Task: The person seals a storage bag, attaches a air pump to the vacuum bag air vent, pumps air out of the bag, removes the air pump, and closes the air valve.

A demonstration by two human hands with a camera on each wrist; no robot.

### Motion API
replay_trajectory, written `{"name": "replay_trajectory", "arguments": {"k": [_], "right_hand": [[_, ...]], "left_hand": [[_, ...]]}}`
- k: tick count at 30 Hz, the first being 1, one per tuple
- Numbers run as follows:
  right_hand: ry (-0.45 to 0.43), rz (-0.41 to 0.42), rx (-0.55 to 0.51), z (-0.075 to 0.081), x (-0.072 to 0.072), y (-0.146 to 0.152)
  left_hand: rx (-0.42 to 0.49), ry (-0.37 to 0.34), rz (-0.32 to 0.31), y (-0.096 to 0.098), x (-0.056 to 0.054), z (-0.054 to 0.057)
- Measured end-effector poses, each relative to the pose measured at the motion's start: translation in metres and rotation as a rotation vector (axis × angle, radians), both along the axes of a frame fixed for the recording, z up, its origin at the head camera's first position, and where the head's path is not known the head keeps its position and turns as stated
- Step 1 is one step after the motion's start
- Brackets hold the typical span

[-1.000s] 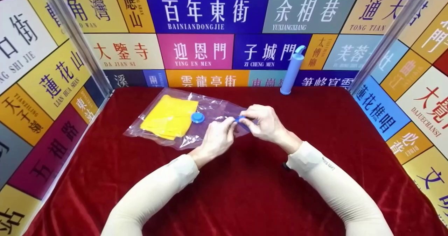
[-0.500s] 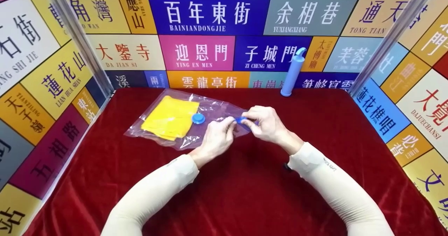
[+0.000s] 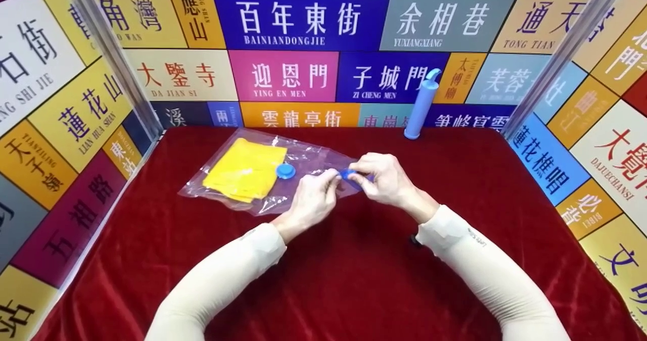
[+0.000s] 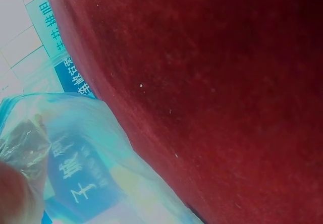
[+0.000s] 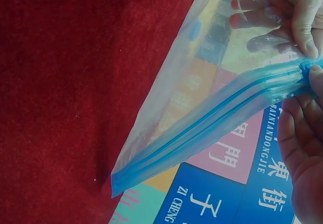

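Note:
A clear plastic vacuum storage bag [image 3: 318, 160] slopes over the red cloth, its mouth toward the right. Inside lies a folded yellow cloth [image 3: 242, 169], and a round blue valve [image 3: 285, 170] sits beside it on the bag. My left hand [image 3: 313, 193] pinches the bag near its mouth. With thumb and fingers, my right hand [image 3: 388, 182] pinches the small blue zip slider [image 3: 348, 174]. In the right wrist view a double blue zip strip [image 5: 202, 118] runs from the slider to the bag's corner. A blurred fingertip and the bag [image 4: 91, 148] show in the left wrist view.
A blue hand pump [image 3: 421, 108] with a hooked handle stands upright at the back right of the red velvet cloth [image 3: 349, 280]. Panels with printed place names [image 3: 283, 76] enclose the back and both sides.
Both hands keep their hold on the bag's mouth with barely any motion. A little more of the blue slider shows between the fingertips than a second ago.

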State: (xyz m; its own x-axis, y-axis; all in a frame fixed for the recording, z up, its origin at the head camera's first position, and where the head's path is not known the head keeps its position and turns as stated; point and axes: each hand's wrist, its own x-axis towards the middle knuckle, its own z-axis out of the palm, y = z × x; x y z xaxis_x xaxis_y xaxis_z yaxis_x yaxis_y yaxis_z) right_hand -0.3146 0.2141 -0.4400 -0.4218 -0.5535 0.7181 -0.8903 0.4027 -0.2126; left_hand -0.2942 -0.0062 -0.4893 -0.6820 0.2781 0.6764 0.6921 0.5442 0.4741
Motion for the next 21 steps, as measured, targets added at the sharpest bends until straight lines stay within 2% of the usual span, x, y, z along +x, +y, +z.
{"name": "replay_trajectory", "arguments": {"k": [7, 21], "right_hand": [[0.036, -0.014, 0.013, -0.0041, -0.005, 0.0044], [0.053, -0.023, 0.035, -0.0091, -0.0059, 0.0102]], "left_hand": [[0.029, -0.016, -0.01, -0.0029, 0.0001, 0.0059], [0.057, -0.039, -0.011, -0.0084, 0.001, 0.0062]]}}
